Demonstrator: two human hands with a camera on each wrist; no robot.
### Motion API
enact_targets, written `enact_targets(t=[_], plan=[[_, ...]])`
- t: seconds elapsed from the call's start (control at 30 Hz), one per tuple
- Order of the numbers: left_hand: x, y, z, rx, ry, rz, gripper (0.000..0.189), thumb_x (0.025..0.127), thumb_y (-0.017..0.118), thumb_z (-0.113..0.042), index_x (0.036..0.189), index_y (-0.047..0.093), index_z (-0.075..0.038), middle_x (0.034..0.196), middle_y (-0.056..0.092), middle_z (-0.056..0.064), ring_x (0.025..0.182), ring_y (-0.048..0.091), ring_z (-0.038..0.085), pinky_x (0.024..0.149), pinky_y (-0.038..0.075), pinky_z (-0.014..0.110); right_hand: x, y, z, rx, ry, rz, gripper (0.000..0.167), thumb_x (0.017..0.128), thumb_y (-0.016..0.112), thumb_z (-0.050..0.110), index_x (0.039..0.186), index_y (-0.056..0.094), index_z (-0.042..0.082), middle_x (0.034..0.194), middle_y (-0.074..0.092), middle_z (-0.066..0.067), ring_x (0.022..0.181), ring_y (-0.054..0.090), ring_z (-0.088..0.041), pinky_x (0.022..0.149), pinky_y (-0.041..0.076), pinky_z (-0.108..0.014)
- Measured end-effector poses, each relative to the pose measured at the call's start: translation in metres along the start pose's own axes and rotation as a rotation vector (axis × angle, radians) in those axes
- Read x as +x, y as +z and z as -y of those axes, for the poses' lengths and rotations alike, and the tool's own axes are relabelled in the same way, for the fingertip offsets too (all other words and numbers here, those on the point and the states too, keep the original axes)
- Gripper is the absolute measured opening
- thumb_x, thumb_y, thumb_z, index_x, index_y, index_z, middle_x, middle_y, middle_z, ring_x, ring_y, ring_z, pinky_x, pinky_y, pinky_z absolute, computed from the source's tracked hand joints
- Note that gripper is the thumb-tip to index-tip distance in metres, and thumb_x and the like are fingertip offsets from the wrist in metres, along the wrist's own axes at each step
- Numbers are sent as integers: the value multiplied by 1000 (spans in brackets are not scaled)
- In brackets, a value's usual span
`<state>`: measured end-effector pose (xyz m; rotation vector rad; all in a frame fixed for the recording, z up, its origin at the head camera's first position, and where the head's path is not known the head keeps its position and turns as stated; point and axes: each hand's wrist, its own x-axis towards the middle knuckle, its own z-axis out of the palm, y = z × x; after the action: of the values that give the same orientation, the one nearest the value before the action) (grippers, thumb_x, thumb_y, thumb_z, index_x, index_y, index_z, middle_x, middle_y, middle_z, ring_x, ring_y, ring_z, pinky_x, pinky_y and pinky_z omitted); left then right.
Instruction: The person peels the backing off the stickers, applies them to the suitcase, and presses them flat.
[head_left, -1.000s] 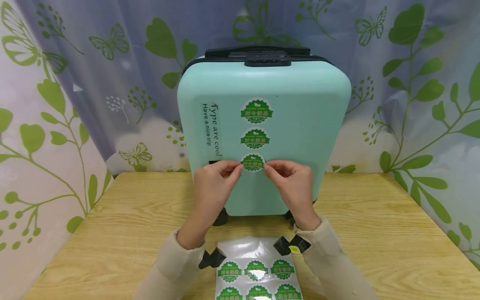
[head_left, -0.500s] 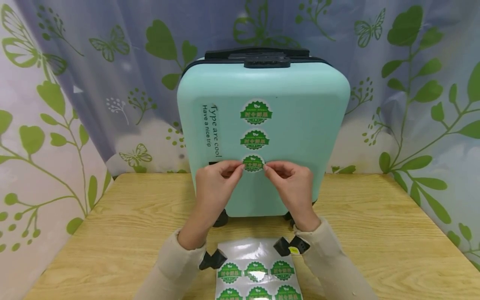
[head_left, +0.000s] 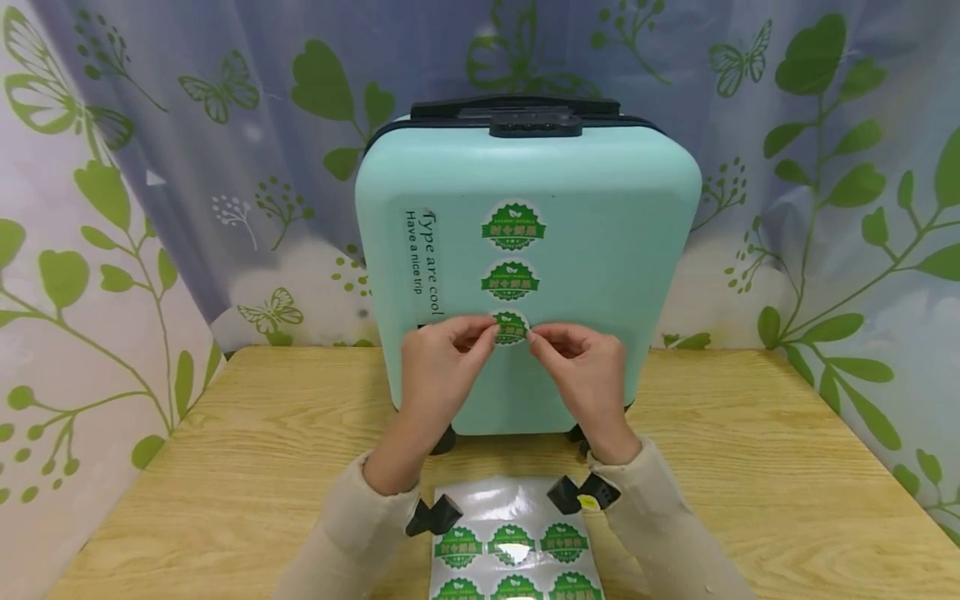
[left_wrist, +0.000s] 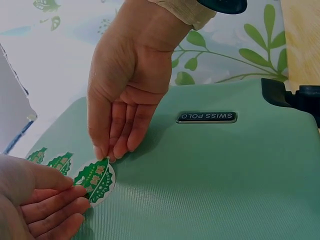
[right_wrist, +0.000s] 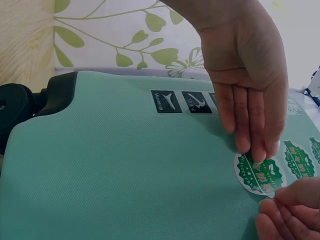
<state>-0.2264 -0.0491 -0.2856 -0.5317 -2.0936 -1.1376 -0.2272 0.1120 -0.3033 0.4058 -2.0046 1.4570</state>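
A round green-and-white sticker (head_left: 512,330) lies lowest in a column of 3 on the mint suitcase (head_left: 600,242). My left hand (head_left: 442,367) reaches over its left edge; in the right wrist view that hand's fairly straight fingers (right_wrist: 257,156) touch the sticker's face and cover part of it. My right hand (head_left: 585,367) pinches the opposite edge between thumb and forefinger, as the right wrist view shows at the thumb (right_wrist: 295,192). Above sit the middle sticker (head_left: 510,282) and the top sticker (head_left: 513,227), flat on the shell.
A shiny sheet of stickers (head_left: 487,496) lies on the wooden table (head_left: 262,450) in front of the suitcase, below my forearms. Black print (head_left: 423,262) runs down the suitcase's left side. A leaf-patterned curtain (head_left: 300,167) hangs behind.
My left hand has shifted slightly right, from the lowest sticker's left edge onto its face. My right hand stays at the right edge.
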Motion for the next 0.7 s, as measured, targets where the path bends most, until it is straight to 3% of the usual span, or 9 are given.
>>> enact_targets(t=[0.7], plan=[[6,8,-14,-18,-21,39,12,87,68,-14,93,76,-8,84,73,3,65,66,9,57,51,19,1,-2,2,52,38,22,13,83,73,13,86,75,1,76,71,-13,64,65,-5,61,54,-23]])
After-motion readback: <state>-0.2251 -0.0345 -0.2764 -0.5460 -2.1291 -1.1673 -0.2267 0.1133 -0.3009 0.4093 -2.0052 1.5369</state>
